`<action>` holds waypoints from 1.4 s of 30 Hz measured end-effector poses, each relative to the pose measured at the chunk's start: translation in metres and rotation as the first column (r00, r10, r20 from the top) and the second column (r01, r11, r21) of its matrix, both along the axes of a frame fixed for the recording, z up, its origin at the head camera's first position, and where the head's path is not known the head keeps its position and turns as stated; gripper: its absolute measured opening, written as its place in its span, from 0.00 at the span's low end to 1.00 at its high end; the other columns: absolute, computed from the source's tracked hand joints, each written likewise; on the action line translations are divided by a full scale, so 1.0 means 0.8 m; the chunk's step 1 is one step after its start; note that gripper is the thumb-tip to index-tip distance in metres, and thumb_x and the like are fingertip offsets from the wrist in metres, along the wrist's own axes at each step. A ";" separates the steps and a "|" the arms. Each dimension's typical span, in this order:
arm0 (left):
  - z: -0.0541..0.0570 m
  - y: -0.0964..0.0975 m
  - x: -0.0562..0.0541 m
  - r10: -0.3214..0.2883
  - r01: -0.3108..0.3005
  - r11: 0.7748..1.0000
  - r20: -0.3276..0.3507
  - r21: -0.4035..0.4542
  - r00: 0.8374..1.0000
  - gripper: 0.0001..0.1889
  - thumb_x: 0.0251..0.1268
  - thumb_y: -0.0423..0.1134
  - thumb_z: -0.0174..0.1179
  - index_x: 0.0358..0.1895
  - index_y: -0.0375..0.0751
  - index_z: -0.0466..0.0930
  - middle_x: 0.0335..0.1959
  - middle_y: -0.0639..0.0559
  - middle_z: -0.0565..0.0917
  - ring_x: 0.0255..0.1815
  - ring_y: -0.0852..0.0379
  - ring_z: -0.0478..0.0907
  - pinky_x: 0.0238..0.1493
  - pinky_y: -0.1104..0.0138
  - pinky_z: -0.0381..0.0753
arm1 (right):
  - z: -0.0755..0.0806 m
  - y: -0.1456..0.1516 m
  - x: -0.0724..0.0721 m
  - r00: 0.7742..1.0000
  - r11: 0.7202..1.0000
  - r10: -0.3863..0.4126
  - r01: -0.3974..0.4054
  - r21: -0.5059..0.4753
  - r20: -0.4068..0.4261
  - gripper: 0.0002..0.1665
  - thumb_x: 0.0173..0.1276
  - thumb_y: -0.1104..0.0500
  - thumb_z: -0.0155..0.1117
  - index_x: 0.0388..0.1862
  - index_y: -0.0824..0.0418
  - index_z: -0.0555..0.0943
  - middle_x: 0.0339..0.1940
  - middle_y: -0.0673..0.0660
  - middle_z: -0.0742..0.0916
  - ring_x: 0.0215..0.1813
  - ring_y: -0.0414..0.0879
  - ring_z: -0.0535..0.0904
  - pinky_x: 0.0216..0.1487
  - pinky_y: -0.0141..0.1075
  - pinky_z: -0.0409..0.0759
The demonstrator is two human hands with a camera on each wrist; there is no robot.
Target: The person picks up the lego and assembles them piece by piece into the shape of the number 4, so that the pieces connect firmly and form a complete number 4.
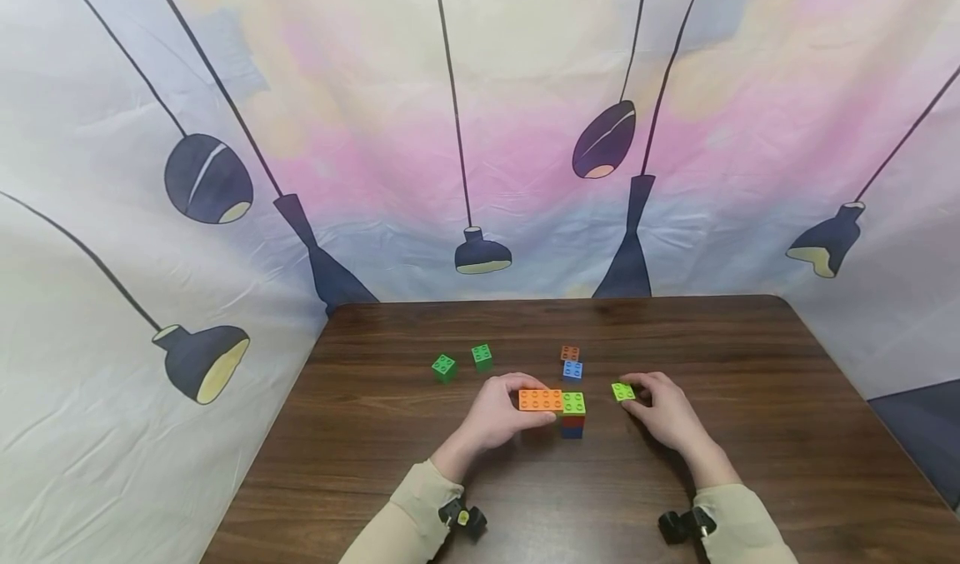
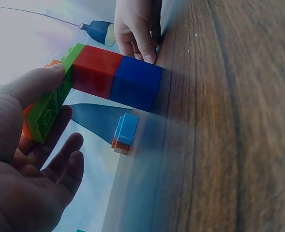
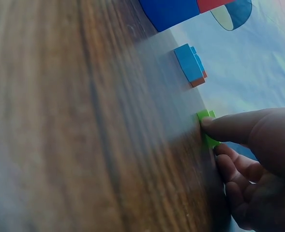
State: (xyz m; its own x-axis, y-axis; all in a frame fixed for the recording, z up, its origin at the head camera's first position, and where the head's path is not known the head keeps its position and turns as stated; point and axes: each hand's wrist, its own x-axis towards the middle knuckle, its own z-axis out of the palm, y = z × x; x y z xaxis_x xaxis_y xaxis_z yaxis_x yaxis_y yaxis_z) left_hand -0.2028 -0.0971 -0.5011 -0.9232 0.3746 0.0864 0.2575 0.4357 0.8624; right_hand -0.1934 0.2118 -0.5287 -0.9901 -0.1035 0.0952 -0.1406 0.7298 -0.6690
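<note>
A toy-brick stack stands on the table: a blue brick [image 2: 137,82] at the bottom, a red brick [image 2: 96,71] above it, then a long lime-green brick [image 2: 50,108] jutting out left, topped by an orange brick [image 1: 540,400]. My left hand [image 1: 498,412] grips the jutting end, thumb on the near side and fingers on the far side. To the right of the stack, my right hand [image 1: 663,410] pinches a small lime-green brick [image 1: 622,391] between thumb and fingers. That brick sits at table level, apart from the stack, in the right wrist view.
Behind the stack lie a light-blue brick [image 1: 573,370] and a small orange-brown brick [image 1: 570,352], touching. Two green bricks [image 1: 444,367] lie at the back left. The wooden table [image 1: 600,497] ends at a hanging cloth [image 1: 480,172] printed with lamps.
</note>
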 end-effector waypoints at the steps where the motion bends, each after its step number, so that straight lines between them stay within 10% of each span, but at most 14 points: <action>1: 0.000 0.000 0.000 0.001 -0.001 1.000 -0.001 -0.001 1.000 0.16 0.58 0.48 0.83 0.48 0.51 0.92 0.45 0.64 0.87 0.48 0.58 0.80 0.54 0.56 0.76 | 0.000 0.000 0.000 1.000 1.000 -0.002 0.002 0.002 0.000 0.22 0.74 0.62 0.74 0.63 0.67 0.84 0.58 0.68 0.83 0.54 0.59 0.83 0.55 0.58 0.82; 20: 0.000 -0.001 0.000 0.000 0.000 1.000 -0.015 -0.014 1.000 0.17 0.57 0.47 0.83 0.48 0.50 0.92 0.45 0.64 0.87 0.50 0.58 0.80 0.54 0.57 0.77 | 0.010 -0.003 -0.001 1.000 0.995 0.004 -0.003 -0.103 0.006 0.24 0.76 0.52 0.73 0.63 0.64 0.84 0.54 0.61 0.87 0.55 0.56 0.84 0.58 0.58 0.81; 31: 0.000 -0.001 -0.001 -0.006 0.005 1.000 -0.021 -0.015 1.000 0.17 0.58 0.48 0.83 0.49 0.50 0.92 0.45 0.64 0.87 0.48 0.59 0.80 0.53 0.58 0.78 | 0.043 -0.034 0.014 0.986 0.945 0.128 -0.154 -0.287 -0.109 0.23 0.74 0.53 0.75 0.65 0.57 0.84 0.56 0.53 0.87 0.55 0.49 0.85 0.56 0.47 0.86; 42: 0.000 -0.001 -0.001 -0.016 0.016 1.000 -0.025 -0.004 1.000 0.16 0.59 0.48 0.82 0.49 0.50 0.92 0.44 0.64 0.87 0.47 0.59 0.80 0.52 0.58 0.78 | 0.059 -0.056 0.027 0.961 0.933 0.237 -0.266 -0.242 -0.145 0.21 0.70 0.56 0.79 0.61 0.49 0.86 0.57 0.47 0.86 0.49 0.41 0.87 0.51 0.40 0.86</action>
State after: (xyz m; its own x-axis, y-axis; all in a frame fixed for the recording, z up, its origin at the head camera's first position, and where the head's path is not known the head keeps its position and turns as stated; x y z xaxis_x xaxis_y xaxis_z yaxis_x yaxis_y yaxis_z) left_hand -0.2034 -0.0981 -0.5011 -0.9146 0.3898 0.1077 0.2858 0.4346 0.8541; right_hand -0.1720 0.1672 -0.4817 -0.9161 -0.3052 0.2601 -0.3819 0.4666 -0.7977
